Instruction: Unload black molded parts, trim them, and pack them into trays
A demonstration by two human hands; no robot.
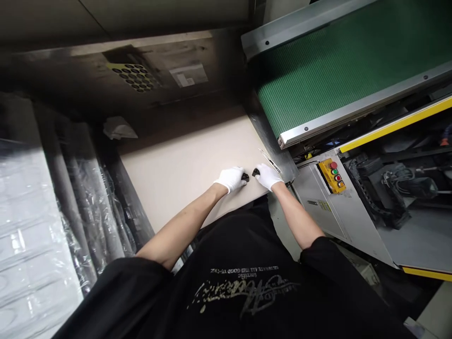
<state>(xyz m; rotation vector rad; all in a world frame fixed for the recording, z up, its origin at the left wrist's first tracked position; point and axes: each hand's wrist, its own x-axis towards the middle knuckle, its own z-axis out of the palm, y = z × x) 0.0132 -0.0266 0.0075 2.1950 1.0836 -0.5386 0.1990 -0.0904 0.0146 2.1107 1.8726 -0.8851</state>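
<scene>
My left hand [231, 179], in a white glove, is closed around a small black part [245, 177] that pokes out beyond the fingertips. Just to its right, my gloved right hand [268, 176] grips a second small black part [255, 172]. The two pieces face each other with a narrow gap between them, over the front right of a pale board [190, 165]. What the parts are, I cannot make out. A thin pointed metal tool, perhaps tweezers [270, 161], lies beside my right hand near the board's right edge.
A green conveyor belt [328, 70] slopes off at upper right, its metal frame near the board. Below it stands a yellow button box [332, 176] on a machine cabinet. Plastic-wrapped trays [31, 226] are stacked at left. A crumpled white cloth [119, 128] lies at the board's back left.
</scene>
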